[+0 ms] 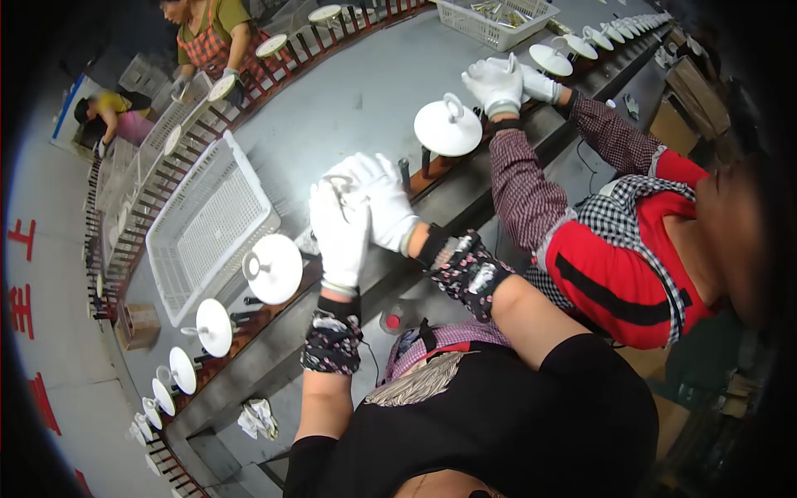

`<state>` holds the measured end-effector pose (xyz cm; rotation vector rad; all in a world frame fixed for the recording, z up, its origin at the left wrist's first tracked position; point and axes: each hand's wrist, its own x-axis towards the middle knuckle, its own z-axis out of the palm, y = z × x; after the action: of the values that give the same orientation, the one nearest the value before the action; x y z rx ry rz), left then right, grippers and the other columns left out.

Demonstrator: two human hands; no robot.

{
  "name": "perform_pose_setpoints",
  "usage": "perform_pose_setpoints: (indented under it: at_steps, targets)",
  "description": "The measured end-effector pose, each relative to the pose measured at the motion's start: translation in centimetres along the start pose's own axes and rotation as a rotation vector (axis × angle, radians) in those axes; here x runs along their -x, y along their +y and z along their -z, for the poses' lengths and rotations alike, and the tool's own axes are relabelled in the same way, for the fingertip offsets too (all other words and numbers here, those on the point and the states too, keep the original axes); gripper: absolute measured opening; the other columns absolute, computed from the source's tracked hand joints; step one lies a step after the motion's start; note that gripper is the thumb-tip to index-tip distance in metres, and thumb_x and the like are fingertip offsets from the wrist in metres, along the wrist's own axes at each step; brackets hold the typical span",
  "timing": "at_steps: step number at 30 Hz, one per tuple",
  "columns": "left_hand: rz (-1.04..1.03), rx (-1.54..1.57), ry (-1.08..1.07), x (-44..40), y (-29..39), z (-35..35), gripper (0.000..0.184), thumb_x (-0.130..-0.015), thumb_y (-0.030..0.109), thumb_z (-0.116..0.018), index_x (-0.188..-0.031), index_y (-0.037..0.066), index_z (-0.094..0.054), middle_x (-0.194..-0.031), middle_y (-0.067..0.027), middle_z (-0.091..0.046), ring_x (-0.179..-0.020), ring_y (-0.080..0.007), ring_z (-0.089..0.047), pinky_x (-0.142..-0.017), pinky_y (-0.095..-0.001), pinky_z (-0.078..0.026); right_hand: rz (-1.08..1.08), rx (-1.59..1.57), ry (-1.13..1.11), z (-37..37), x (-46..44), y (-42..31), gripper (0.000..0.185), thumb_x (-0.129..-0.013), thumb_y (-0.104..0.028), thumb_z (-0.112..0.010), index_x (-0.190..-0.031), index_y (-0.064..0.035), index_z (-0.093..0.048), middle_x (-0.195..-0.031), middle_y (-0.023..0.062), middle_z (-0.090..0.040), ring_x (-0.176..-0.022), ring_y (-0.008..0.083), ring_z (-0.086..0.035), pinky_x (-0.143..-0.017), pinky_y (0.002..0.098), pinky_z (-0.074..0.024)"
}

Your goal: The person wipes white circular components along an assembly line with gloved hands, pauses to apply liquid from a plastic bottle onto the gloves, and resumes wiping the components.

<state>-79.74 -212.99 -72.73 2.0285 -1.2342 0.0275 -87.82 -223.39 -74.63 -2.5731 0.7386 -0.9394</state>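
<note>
My left hand and my right hand, both in white gloves, are brought together above the conveyor's near edge. Their fingers curl toward each other. Whatever lies between them, if anything, is hidden by white glove fabric. Just left of my left hand, a white disc-shaped lid with a ring handle rests tilted on the line. Beyond it stands another white lid. A bare black peg rises right behind my right hand. Farther right, a third white lid sits on its peg.
A white perforated plastic basket stands on the grey tabletop to the left. A co-worker's gloved hands work close on my right. Another basket holds small parts at the back. Lids on pegs line the far conveyor, with people behind it.
</note>
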Motion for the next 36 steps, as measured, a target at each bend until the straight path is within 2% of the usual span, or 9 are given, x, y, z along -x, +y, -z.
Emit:
perform_pose_setpoints:
  at_steps: [3, 7, 13, 17, 23, 28, 31, 32, 36]
  targets:
    - [0.139, 0.059, -0.141, -5.3, -0.6, 0.3, 0.060, -0.097, 0.033, -0.077, -0.140, -0.007, -0.062, -0.137, -0.0244, -0.068, -0.128, -0.0357, -0.065, -0.112, -0.0429, -0.050, 0.107, 0.011, -0.242, -0.8, -3.9, 1.0, 0.042, -0.096, -0.042, -0.054, -0.127, -0.0171, -0.067, -0.133, 0.0064, -0.069, -0.133, 0.0257, -0.058, -0.122, 0.0499, -0.0342]
    - [0.340, 0.453, -0.025, -3.9, -4.8, 0.9, 0.068, -0.093, 0.025, -0.084, -0.147, -0.008, -0.059, -0.137, -0.0234, -0.069, -0.125, -0.0233, -0.068, -0.108, -0.0357, -0.053, 0.036, -0.979, -0.311, -14.1, -4.0, 3.6, 0.034, -0.094, -0.042, -0.061, -0.113, -0.0149, -0.070, -0.110, 0.0121, -0.075, -0.109, 0.0310, -0.071, -0.102, 0.0435, -0.0529]
    - [0.087, 0.152, 0.346, 4.5, -7.7, 2.2, 0.043, -0.100, 0.014, -0.069, -0.140, -0.003, -0.065, -0.143, -0.0248, -0.065, -0.141, -0.0405, -0.057, -0.125, -0.0501, -0.037, 0.303, -0.271, -0.010, -5.9, -0.5, -4.8, 0.046, -0.092, -0.033, -0.063, -0.131, -0.0093, -0.069, -0.134, 0.0138, -0.069, -0.131, 0.0318, -0.062, -0.119, 0.0496, -0.0422]
    - [-0.001, -0.374, 0.206, 12.2, -4.7, 2.4, 0.058, -0.103, 0.019, -0.056, -0.156, -0.006, -0.049, -0.164, -0.0266, -0.044, -0.153, -0.0465, -0.038, -0.130, -0.0513, -0.025, 0.316, -0.137, -0.123, -4.5, 7.2, -6.4, 0.056, -0.093, -0.034, -0.058, -0.143, -0.0076, -0.062, -0.150, 0.0152, -0.058, -0.150, 0.0350, -0.046, -0.128, 0.0603, -0.0258]
    - [-0.192, 0.043, 0.004, 11.6, -1.1, 1.4, 0.073, -0.102, 0.024, -0.069, -0.162, -0.005, -0.039, -0.168, -0.0282, -0.039, -0.157, -0.0465, -0.034, -0.131, -0.0536, -0.024, -0.108, 0.032, 0.146, 0.6, 8.0, -3.3, 0.059, -0.094, -0.043, -0.058, -0.141, -0.0086, -0.062, -0.151, 0.0156, -0.056, -0.152, 0.0366, -0.041, -0.127, 0.0604, -0.0230]
    - [-0.298, -0.132, 0.080, 0.6, -2.4, 0.0, 0.066, -0.093, 0.029, -0.077, -0.146, -0.004, -0.056, -0.147, -0.0283, -0.058, -0.141, -0.0444, -0.052, -0.123, -0.0554, -0.035, 0.074, 0.056, 0.062, -1.5, 1.2, -0.8, 0.048, -0.091, -0.038, -0.062, -0.132, -0.0133, -0.066, -0.137, 0.0134, -0.063, -0.139, 0.0302, -0.054, -0.122, 0.0546, -0.0336]
    - [-0.012, 0.099, -0.275, -4.6, -2.5, 1.7, 0.054, -0.091, 0.034, -0.079, -0.129, -0.002, -0.067, -0.125, -0.0240, -0.070, -0.120, -0.0395, -0.066, -0.109, -0.0477, -0.049, 0.107, -0.308, -0.099, -4.8, -2.8, 1.3, 0.031, -0.093, -0.030, -0.062, -0.116, -0.0108, -0.068, -0.118, 0.0139, -0.069, -0.118, 0.0306, -0.065, -0.110, 0.0473, -0.0464]
    - [-0.029, 0.324, -0.197, -5.0, -4.5, 0.7, 0.042, -0.091, 0.036, -0.080, -0.113, 0.002, -0.071, -0.103, -0.0198, -0.073, -0.098, -0.0379, -0.070, -0.092, -0.0448, -0.055, 0.051, -0.570, -0.170, -6.8, -3.9, 2.6, 0.024, -0.097, -0.025, -0.061, -0.113, -0.0090, -0.067, -0.112, 0.0147, -0.071, -0.109, 0.0312, -0.068, -0.105, 0.0462, -0.0514]
    - [0.021, 0.198, 0.076, -3.3, -6.9, -0.2, 0.038, -0.090, 0.036, -0.081, -0.110, 0.005, -0.072, -0.101, -0.0193, -0.074, -0.097, -0.0401, -0.070, -0.093, -0.0446, -0.056, 0.136, -0.750, -0.202, -9.0, -4.7, 2.4, 0.020, -0.098, -0.024, -0.060, -0.106, -0.0089, -0.071, -0.112, 0.0139, -0.075, -0.104, 0.0321, -0.071, -0.095, 0.0419, -0.0567]
